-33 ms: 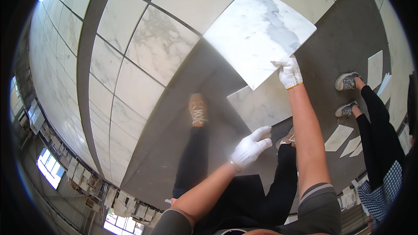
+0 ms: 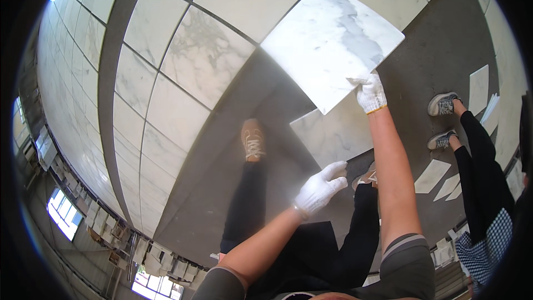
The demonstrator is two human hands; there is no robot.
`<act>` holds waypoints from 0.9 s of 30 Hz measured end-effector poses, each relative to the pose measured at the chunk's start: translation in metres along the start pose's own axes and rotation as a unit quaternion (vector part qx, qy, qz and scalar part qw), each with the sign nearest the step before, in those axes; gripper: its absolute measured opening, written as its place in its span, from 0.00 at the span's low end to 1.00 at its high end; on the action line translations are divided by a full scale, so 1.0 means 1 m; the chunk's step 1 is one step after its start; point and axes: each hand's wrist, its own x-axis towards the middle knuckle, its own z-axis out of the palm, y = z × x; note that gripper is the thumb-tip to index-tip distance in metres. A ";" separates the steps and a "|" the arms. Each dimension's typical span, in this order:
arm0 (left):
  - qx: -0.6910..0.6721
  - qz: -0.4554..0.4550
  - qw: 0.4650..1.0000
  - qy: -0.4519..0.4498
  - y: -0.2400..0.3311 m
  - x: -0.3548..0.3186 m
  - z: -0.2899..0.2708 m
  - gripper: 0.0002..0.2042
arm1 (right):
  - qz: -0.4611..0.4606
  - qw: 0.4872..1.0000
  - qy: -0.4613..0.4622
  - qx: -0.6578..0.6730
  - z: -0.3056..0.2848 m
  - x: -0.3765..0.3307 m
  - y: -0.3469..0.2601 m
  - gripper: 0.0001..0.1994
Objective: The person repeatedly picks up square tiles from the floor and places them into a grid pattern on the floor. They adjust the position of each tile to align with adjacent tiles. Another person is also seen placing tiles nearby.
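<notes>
My right hand (image 2: 370,92), in a white knit glove, grips the near right edge of a white marble tile (image 2: 327,39) with grey veining. The thumb lies on its face, and the other fingers are hidden beneath. This tile's far left side meets the rows of laid marble tiles (image 2: 213,58); I cannot tell whether it rests on the floor there. Below and partly under it is a second pale marble tile (image 2: 336,133). My left hand (image 2: 321,188), also gloved in white, hovers nearer to me with thumb and fingers apart, holding nothing.
My shoe (image 2: 253,139) stands on the grey floor (image 2: 222,189) beside the laid tiles. At the right a co-worker's shoes (image 2: 442,104) are close to several loose marble pieces (image 2: 433,176). Another upright-looking tile strip (image 2: 478,89) lies beyond them.
</notes>
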 end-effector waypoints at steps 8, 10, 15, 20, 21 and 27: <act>-0.001 0.006 1.000 -0.018 0.005 0.000 -0.001 0.29 | 0.005 0.995 0.032 0.091 -0.029 0.011 0.026 0.23; -0.037 -0.007 0.999 -0.020 0.006 0.000 0.000 0.29 | 0.014 0.995 0.027 0.100 -0.038 0.018 0.039 0.21; -0.059 -0.025 0.998 -0.025 0.011 0.000 0.003 0.29 | 0.085 0.982 0.137 0.102 -0.052 0.037 0.068 0.16; -0.059 -0.033 0.998 -0.018 0.014 0.000 0.005 0.29 | 0.078 0.963 0.187 0.178 -0.047 0.057 0.085 0.17; -0.073 -0.035 0.996 -0.021 0.013 0.000 0.005 0.29 | 0.064 0.961 0.204 0.177 -0.046 0.062 0.086 0.17; -0.109 -0.035 0.993 -0.032 0.004 0.003 0.008 0.29 | 0.107 0.974 0.139 0.140 -0.066 0.078 0.095 0.36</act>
